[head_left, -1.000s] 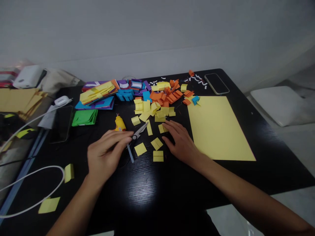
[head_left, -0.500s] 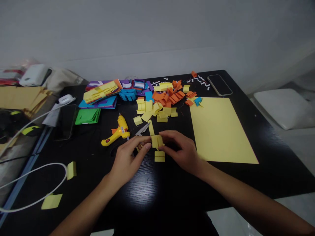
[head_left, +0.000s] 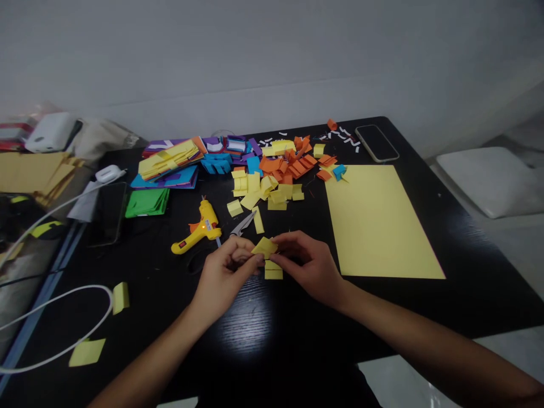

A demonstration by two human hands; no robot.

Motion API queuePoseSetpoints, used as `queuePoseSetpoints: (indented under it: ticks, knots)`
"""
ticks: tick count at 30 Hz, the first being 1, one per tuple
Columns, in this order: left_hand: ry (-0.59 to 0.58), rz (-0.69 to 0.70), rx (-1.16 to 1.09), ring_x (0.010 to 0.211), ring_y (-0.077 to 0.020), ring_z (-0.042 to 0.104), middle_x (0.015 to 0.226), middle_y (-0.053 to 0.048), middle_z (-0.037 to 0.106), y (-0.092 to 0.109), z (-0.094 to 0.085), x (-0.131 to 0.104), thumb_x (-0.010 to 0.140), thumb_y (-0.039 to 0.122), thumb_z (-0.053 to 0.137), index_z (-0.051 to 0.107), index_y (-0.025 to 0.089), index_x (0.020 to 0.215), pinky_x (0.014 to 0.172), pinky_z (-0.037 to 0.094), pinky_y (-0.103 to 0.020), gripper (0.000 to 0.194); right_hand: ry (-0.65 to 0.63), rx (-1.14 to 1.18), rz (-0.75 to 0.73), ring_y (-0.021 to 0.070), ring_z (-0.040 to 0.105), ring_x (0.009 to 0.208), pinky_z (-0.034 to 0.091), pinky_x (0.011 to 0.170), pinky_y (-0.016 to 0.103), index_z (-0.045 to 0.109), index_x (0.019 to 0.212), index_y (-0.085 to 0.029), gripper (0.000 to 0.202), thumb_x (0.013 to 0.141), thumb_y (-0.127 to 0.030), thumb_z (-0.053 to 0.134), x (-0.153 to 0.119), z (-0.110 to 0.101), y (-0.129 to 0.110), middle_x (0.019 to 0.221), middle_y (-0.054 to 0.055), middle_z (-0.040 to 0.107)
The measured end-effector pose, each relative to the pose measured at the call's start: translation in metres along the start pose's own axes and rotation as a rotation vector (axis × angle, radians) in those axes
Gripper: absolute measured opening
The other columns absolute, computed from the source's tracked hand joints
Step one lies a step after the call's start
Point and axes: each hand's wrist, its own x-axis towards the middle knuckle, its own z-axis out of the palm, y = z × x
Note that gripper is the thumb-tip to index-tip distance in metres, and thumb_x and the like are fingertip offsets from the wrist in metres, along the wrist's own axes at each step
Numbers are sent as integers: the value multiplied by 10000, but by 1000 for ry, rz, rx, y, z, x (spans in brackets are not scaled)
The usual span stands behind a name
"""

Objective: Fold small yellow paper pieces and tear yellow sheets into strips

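Observation:
Between my left hand [head_left: 227, 272] and my right hand [head_left: 310, 263] is a small yellow paper piece [head_left: 264, 247], pinched by the fingertips of both. It is turned so that it looks like a diamond. Just below it on the black table lies a creased yellow paper piece [head_left: 273, 273]. Scissors [head_left: 243, 224] lie behind my left hand, their handles mostly hidden by it. A narrow yellow strip [head_left: 258, 220] rests beside the blades. To the left of them is a yellow hot glue gun [head_left: 199, 228] with its switch glowing.
Folded yellow pieces [head_left: 250, 192] and orange pieces [head_left: 293, 164] are heaped at the back. A large yellow sheet [head_left: 385, 226] lies right, a phone [head_left: 377, 143] behind it. Stacked coloured paper [head_left: 172, 160] and green paper [head_left: 147, 203] stand left. A white cable [head_left: 104, 290] loops at the left.
The paper piece between my hands has been turned from a folded, upright-looking square to a diamond shape. My fingers have shifted around it. The whole view has moved slightly.

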Motion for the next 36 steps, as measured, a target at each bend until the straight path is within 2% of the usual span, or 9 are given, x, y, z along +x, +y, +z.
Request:
queuePoseSetpoints:
  ticks: [3,5,10,13,16,27,31,33,36]
  knots:
    - [-40,-13,-14,687,-124,690,740,11,714,-4,2,-2,912,278,712,596,187,935,680,549,-231,150,34,-89,-63,162,770,843,648,768,280,727,1056,-215,180,882,-204,769,-2,1,0,957,38,785]
    - [-55,14,23,713,-137,702,763,12,729,-6,2,-4,931,292,702,583,203,1033,702,552,-247,181,47,-170,-149,156,765,835,638,761,275,743,1041,-218,149,897,-180,750,-2,0,0,958,38,790]
    - [-5,196,294,684,-114,652,745,53,674,-6,-3,-5,956,262,678,562,246,1298,698,530,-231,362,44,-277,-336,164,762,924,625,838,290,771,1057,-214,173,919,-127,715,0,-1,-6,1009,64,794]
    - [50,331,390,690,-95,631,800,47,663,-4,-4,-5,949,222,683,616,252,1244,688,530,-209,305,46,-271,-339,169,765,921,632,810,298,773,1048,-221,178,920,-118,705,1,-1,-9,1011,68,794]
    - [61,384,408,720,-98,662,859,28,697,-4,-4,-4,945,201,690,646,240,1175,697,553,-211,238,47,-252,-338,174,769,932,637,825,316,774,1028,-223,172,915,-113,704,1,-1,-8,1014,69,796]
    - [39,395,463,738,-101,669,897,18,709,-3,-4,-8,951,197,687,647,244,1172,700,552,-201,229,10,-227,-314,191,766,944,638,861,368,779,993,-261,158,942,-155,674,0,-2,-9,1008,49,797]
    - [17,359,493,683,-102,636,801,24,667,-1,-5,-7,982,236,644,660,223,1077,651,518,-199,97,35,-215,-198,165,749,809,617,742,307,734,1037,-237,118,932,-196,700,-3,-1,-8,950,36,788]
    - [35,319,512,664,-105,628,772,25,654,0,-7,-5,990,249,629,653,214,1062,632,505,-199,83,35,-258,-156,152,721,757,595,699,286,702,1066,-223,139,928,-224,711,-2,-2,-7,938,35,772]
    - [72,269,563,667,-118,636,767,30,663,-1,-12,-1,1002,272,606,619,214,1154,626,499,-207,164,-74,-455,-226,193,689,858,578,767,325,669,1041,-199,196,879,-242,770,1,-8,-9,970,59,728]
